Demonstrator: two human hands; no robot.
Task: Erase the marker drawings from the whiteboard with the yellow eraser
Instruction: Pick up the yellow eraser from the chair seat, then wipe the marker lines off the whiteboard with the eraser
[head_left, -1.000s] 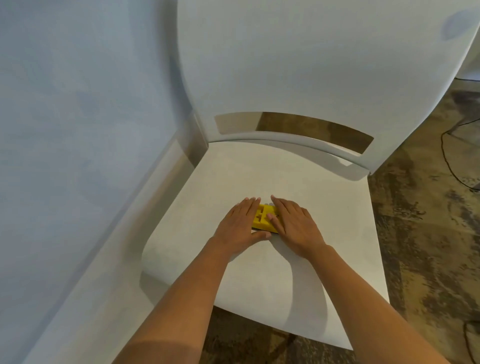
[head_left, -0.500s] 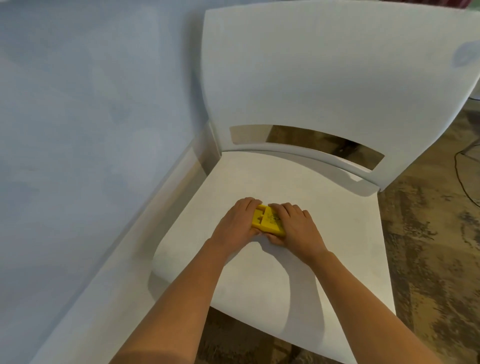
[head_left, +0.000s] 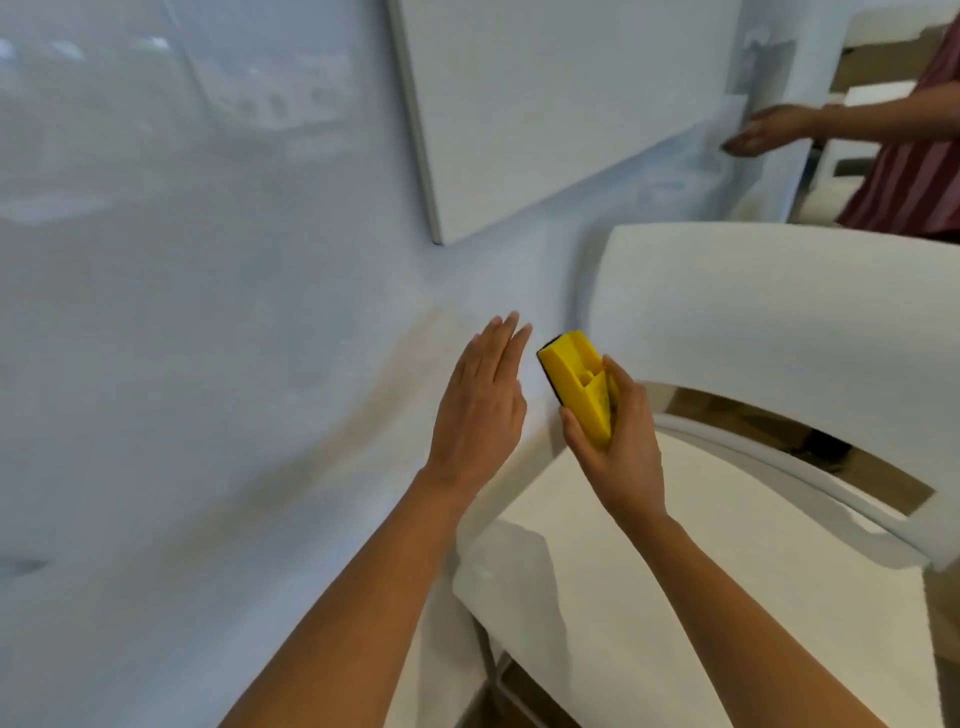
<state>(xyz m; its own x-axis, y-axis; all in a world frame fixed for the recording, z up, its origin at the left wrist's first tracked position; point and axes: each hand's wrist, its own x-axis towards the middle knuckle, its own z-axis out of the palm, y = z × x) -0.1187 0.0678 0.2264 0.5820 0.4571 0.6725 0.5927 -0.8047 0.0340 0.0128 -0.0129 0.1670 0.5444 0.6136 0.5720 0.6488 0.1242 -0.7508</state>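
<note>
My right hand (head_left: 621, 447) grips the yellow eraser (head_left: 576, 384) and holds it in the air above the chair seat, its dark felt side turned left. Just to its left my left hand (head_left: 480, 410) is raised, flat and empty, fingers pointing up, a small gap from the eraser. The whiteboard (head_left: 561, 104) hangs on the pale wall above and beyond both hands, its lower left corner nearest. The part of it that I see looks blank; no marker drawings show.
A white chair (head_left: 779, 332) stands against the wall under my right hand, its backrest to the right. Another person in a striped red top (head_left: 914, 171) stands at the far right with a hand (head_left: 763, 130) reaching to the whiteboard's right edge.
The eraser lay on the chair seat under both hands. Now my right hand has lifted it, my left hand has let go, and my view has swung up to the wall and whiteboard.
</note>
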